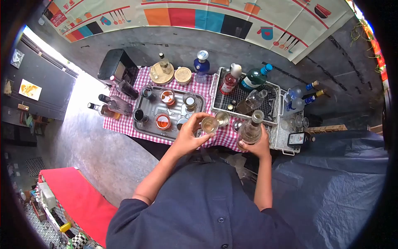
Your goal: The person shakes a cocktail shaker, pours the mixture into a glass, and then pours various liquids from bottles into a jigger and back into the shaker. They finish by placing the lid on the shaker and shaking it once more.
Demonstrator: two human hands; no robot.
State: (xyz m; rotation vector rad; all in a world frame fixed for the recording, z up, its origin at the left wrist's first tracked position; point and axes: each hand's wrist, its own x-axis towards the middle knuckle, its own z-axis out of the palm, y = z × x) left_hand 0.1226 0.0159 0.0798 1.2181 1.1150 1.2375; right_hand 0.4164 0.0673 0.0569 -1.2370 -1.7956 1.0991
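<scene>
My left hand (191, 135) is closed round a small clear glass (209, 125), thumb and fingers at its sides, over the front edge of the table. A second clear glass (222, 118) stands just beyond it, close to its rim. In my right hand (258, 146) is a clear glass bottle (251, 132), gripped by its body with the open mouth uppermost. To the left lies a grey metal tray (156, 111) with several glasses, among them two with red-orange drink, such as the glass (163, 121) near its front.
A white wire basket (244, 117) holds a pink-red bottle (229, 81), a green bottle (255, 78) and a clear one. Behind the tray stand a blue bottle (201, 65) and wooden coasters (183, 75). More bottles (116, 103) line the left edge; a second wire rack (286, 143) is at right.
</scene>
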